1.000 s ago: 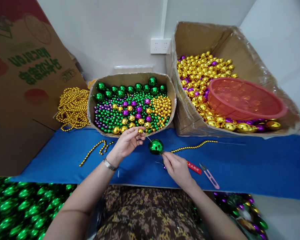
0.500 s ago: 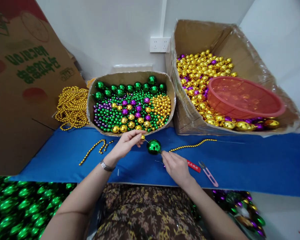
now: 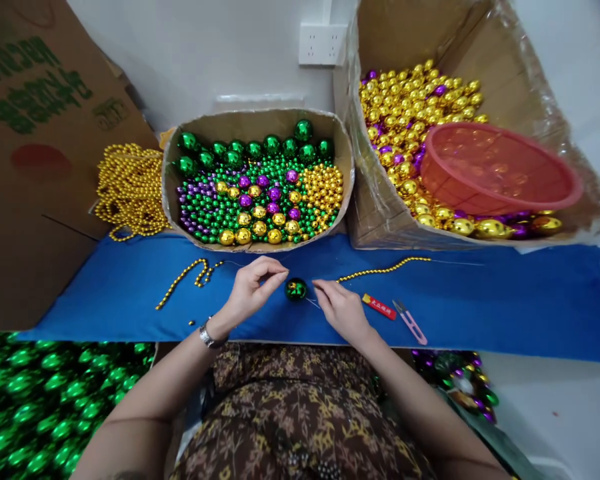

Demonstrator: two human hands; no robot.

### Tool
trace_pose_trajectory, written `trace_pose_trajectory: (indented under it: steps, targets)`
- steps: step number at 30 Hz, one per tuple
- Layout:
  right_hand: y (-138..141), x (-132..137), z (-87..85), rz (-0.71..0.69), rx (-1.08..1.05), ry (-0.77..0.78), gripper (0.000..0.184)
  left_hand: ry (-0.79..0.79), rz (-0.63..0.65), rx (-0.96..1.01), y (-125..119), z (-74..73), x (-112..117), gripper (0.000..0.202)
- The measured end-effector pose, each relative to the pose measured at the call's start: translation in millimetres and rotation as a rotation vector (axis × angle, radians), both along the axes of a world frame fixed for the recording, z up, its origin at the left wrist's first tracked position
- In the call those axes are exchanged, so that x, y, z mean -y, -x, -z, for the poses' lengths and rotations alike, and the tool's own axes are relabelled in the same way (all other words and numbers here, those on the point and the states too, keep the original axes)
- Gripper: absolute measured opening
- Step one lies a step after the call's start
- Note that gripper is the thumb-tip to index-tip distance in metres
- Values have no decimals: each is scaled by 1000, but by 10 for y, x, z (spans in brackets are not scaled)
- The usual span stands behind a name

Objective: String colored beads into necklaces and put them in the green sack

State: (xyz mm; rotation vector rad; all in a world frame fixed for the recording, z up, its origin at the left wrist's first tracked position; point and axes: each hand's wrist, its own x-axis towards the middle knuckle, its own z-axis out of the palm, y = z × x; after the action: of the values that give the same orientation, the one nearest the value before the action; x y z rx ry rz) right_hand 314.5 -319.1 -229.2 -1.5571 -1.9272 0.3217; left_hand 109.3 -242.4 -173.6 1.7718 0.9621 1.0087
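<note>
A shiny green ball point(image 3: 296, 289) sits between my two hands, low over the blue cloth. My left hand point(image 3: 253, 288) is closed in a pinch just left of and above the ball; what lies between its fingertips is too fine to make out. On the other side, my right hand point(image 3: 344, 308) pinches a thin pale thread point(image 3: 313, 303), a bit of which shows below its fingertips beside the ball. Behind my right fingers lies a string of gold beads point(image 3: 385, 268). Another gold bead string point(image 3: 183, 283) lies curled to the left of my left hand.
A cut-down carton point(image 3: 166, 193) of green, purple and gold beads stands behind my hands. Right of it, a larger box point(image 3: 375, 220) holds gold and purple balls and a red basin point(image 3: 500, 200). Pink thread snips point(image 3: 411, 324) and a red label point(image 3: 379, 307) lie on the blue cloth point(image 3: 505, 313).
The camera view has tilted downward. The gold bead at my left fingertips no longer shows there. My right fingers have come off the green ball's side, and a small bead now shows beside my left wrist.
</note>
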Motion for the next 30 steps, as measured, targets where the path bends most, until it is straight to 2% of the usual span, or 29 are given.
trace_pose_trajectory:
  steps: [4,7,10,13,14,17,19,22,24,26,28,30]
  targets:
    - [144,-154,-186,-100,-204,-56,29,-89,63,12,-78,-315,49,9]
    - [179,-216,-173,-143,-251,-47,28,-33,12,86,-83,-353,68,8]
    - [135,-217,-137,-117,-267,-32,29,19,45,49,-80,-132,58,23]
    - [137,-201,-152,-108,-297,1,28,-12,225,-139,-161,269,60,56]
    - [156,-199,-168,-115,-305,6,28,-35,280,-193,-209,411,68,59]
    - [203,-191,-274,-146,-339,26,27,-104,361,-283,-372,755,88,35]
    - [165,-156,-439,-143,-447,87,26,-145,375,-333,-466,871,64,23]
    - [-16,-22,-882,-80,-764,111,22,-200,326,-373,-568,888,-64,35]
    - [-162,99,-1248,-25,-975,-61,16,-199,255,-363,-617,859,-192,46]
    - [-270,208,-1556,-3,-1148,-276,11,-172,192,-351,-642,842,-311,49]
    - [-317,276,-1710,-34,-1206,-373,12,-149,160,-358,-632,837,-381,52]
    - [-311,292,-1676,-59,-1195,-369,12,-147,170,-381,-577,813,-376,62]
